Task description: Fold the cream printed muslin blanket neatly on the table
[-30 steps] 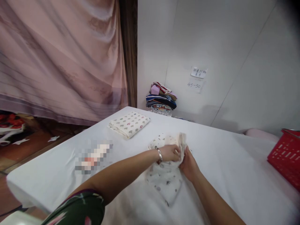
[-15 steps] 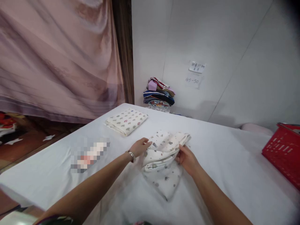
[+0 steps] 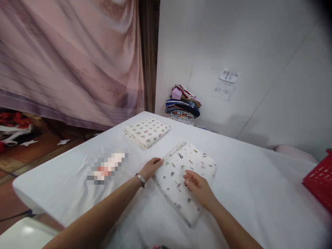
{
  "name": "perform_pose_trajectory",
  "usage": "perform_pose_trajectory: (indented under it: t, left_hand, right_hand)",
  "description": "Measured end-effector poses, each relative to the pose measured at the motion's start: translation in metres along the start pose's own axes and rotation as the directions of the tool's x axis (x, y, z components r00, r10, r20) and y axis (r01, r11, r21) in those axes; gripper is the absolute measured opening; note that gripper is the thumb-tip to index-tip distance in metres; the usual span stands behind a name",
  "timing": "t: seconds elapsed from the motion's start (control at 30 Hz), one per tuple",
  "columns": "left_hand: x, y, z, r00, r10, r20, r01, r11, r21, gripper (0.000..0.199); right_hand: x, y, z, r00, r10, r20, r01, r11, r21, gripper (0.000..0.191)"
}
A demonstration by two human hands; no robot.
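A white folded cloth [image 3: 172,186] printed with small grey and coloured figures lies flat on the white-covered table. At its left edge my left hand [image 3: 149,169], with a bracelet at the wrist, has its fingers closed on the fold. Over the middle of the cloth is my right hand [image 3: 199,188], fingers loosely bent and a little apart, with nothing in them. Behind and to the left rests a second folded cloth [image 3: 147,131], cream with grey heart-like shapes and a few red marks.
A blurred-out item [image 3: 107,168] lies on the white table cover [image 3: 64,193] at left. Against the wall stands a stack of folded fabrics [image 3: 183,103]. A red basket [image 3: 320,180] is at the right edge. A pink curtain [image 3: 77,62] hangs at the back left.
The bunched upper part of the cloth has been laid down into a flat, folded shape. My right hand has let go of its edge and moved over the middle. The view has shifted left.
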State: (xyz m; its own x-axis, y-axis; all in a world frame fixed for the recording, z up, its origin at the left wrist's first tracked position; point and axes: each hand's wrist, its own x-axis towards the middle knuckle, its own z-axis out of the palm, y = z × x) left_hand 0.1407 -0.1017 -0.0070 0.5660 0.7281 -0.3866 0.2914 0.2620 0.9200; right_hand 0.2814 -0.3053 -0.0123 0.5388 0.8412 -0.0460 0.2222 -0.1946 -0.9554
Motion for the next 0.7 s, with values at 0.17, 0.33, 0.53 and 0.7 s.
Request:
perform_pose_trajectory:
  t: [0.17,0.33,0.53,0.7]
  left_hand:
    - [-0.009,0.009,0.011,0.963,-0.120,0.243,0.176,0.958,-0.225,0.042]
    - [-0.014,0.016,0.025,0.906,-0.132,0.403,0.288,0.889,-0.357,0.037]
    - [-0.022,0.017,0.032,0.897,-0.070,0.436,0.292,0.834,-0.468,0.048]
    - [-0.039,0.010,0.035,0.932,-0.067,0.356,0.266,0.793,-0.548,0.041]
  right_hand:
    - [-0.019,-0.012,0.032,0.978,-0.180,0.103,0.205,0.912,-0.354,0.075]
    - [-0.005,-0.013,0.060,0.965,-0.261,0.010,0.242,0.880,-0.408,0.090]
    - [0.008,-0.003,0.051,0.977,-0.135,-0.163,0.136,0.991,-0.010,0.078]
    - [0.006,-0.014,0.037,0.975,0.078,-0.207,0.048,0.839,0.542,0.056]
